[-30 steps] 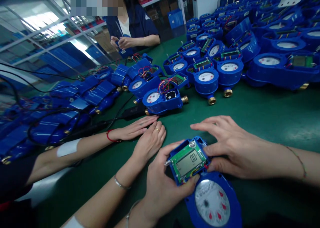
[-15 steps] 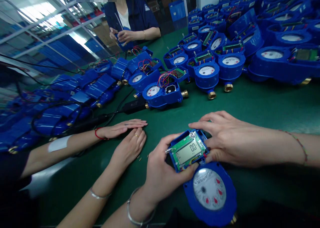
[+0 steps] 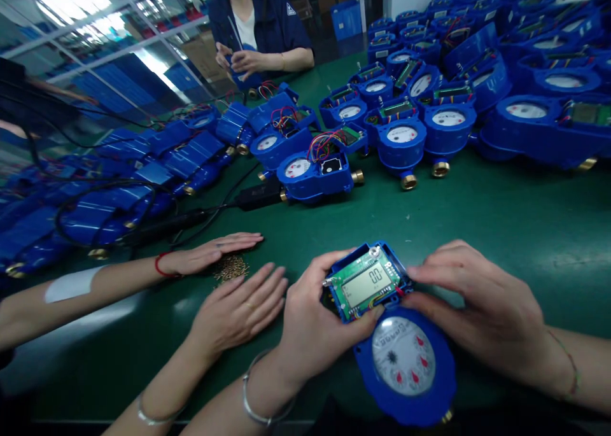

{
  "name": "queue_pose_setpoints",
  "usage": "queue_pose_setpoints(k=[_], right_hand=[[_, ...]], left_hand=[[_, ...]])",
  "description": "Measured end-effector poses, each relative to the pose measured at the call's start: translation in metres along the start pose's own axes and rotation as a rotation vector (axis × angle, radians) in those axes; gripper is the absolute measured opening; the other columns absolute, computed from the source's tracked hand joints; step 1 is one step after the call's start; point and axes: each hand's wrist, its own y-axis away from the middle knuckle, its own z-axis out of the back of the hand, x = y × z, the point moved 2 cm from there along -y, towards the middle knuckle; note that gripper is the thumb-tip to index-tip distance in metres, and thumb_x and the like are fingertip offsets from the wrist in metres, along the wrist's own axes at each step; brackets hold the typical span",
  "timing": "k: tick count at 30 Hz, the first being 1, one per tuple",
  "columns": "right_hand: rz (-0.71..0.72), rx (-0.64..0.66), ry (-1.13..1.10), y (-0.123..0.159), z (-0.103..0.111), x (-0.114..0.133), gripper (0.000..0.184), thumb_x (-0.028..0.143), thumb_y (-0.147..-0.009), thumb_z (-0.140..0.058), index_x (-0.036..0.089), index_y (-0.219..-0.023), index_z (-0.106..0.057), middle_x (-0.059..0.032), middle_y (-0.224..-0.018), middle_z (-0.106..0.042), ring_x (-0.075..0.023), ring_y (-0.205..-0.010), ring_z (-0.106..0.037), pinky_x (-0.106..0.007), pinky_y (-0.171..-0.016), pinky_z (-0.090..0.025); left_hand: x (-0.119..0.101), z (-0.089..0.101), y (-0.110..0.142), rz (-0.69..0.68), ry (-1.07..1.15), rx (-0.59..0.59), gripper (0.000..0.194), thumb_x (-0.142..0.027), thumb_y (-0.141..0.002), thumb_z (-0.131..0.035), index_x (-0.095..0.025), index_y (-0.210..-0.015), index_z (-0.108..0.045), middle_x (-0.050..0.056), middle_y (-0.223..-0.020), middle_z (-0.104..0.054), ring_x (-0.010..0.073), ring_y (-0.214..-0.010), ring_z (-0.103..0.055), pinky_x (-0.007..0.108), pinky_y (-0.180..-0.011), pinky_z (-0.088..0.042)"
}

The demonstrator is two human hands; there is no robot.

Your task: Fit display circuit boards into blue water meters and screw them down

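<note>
From where I stand, the left hand (image 3: 310, 315) is wrapped firmly round the electronics end of a blue water meter (image 3: 391, 337), its fingers behind the far side and its thumb along the near edge, just by the coloured wires (image 3: 371, 303). The right hand (image 3: 482, 296) is half curled at the opposite corner, index finger and thumb a little parted beside the red wire (image 3: 400, 291); whether they pinch anything I cannot tell. The meter is tilted up above the near side of the green table (image 3: 458, 213), its dial (image 3: 403, 356) towards the wearer. Its uncovered housing (image 3: 397, 261) contains a circuit board (image 3: 340, 296) with a lit display (image 3: 361, 289) showing zeros. The step looks to me like seating the board or tucking its wires; a move there would call for a steady left grip and light fingertips, keeping the leads off the rim. Just left, a co-worker's two hands (image 3: 238, 312) flank a small heap of brass-coloured pieces (image 3: 231, 267), probably screws. Further out, another open meter (image 3: 312, 184) has red wires spilling from its compartment, and the rows of meters (image 3: 403, 144) to the right carry boards in theirs. A blue bin (image 3: 347, 21) stands beyond, its contents unreadable from here.
</note>
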Motion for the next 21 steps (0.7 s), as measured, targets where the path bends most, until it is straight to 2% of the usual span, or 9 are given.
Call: queue_pose_setpoints(k=[4,9,13,18,21], right_hand=[[0.021,-0.001,-0.06,0.0035,-0.003,0.0038,0.031,0.008,-0.088,-0.064,0.01,-0.118,-0.06,-0.0042,-0.095,-0.061,-0.0112,-0.088,-0.055,-0.025,-0.077,-0.049],[-0.012,-0.008,-0.056,-0.001,-0.0065,0.0049,0.028,0.006,-0.087,-0.066,0.011,-0.114,-0.062,-0.0032,-0.094,-0.063,-0.0099,-0.085,-0.055,-0.023,-0.074,-0.05],[-0.097,0.005,-0.082,-0.0034,-0.0082,0.0048,0.02,0.007,-0.087,-0.065,0.013,-0.106,-0.064,-0.0021,-0.089,-0.061,-0.0093,-0.081,-0.054,-0.023,-0.07,-0.049],[-0.183,0.0,-0.045,-0.0037,-0.0074,0.0022,0.007,0.014,-0.088,-0.066,0.018,-0.094,-0.068,-0.001,-0.086,-0.053,-0.0078,-0.076,-0.05,-0.021,-0.06,-0.042],[-0.22,0.02,-0.076,-0.0053,-0.0066,-0.0008,0.004,0.017,-0.088,-0.066,0.019,-0.091,-0.068,-0.0002,-0.084,-0.053,-0.0081,-0.077,-0.05,-0.021,-0.061,-0.041]], left_hand=[[-0.0001,-0.0005,-0.0006,0.006,-0.002,-0.002,0.058,-0.035,-0.065,-0.079,-0.02,-0.114,-0.053,0.005,-0.101,-0.069,0.0203,-0.089,-0.068,0.035,-0.082,-0.057],[0.0002,0.0004,0.0001,0.002,-0.003,0.007,0.058,-0.036,-0.065,-0.08,-0.022,-0.115,-0.053,0.003,-0.102,-0.07,0.018,-0.089,-0.069,0.031,-0.082,-0.057],[0.0006,0.0009,0.0002,-0.011,-0.014,0.004,0.059,-0.035,-0.065,-0.08,-0.022,-0.115,-0.052,0.002,-0.104,-0.069,0.0163,-0.089,-0.069,0.028,-0.081,-0.057],[0.0002,-0.0004,-0.0008,0.001,0.006,0.018,0.058,-0.033,-0.066,-0.079,-0.021,-0.115,-0.053,0.003,-0.106,-0.069,0.0166,-0.093,-0.068,0.028,-0.082,-0.056],[-0.0006,-0.0015,-0.0012,0.02,0.025,0.019,0.058,-0.032,-0.065,-0.08,-0.021,-0.116,-0.053,0.003,-0.106,-0.069,0.0167,-0.091,-0.068,0.028,-0.082,-0.056]])
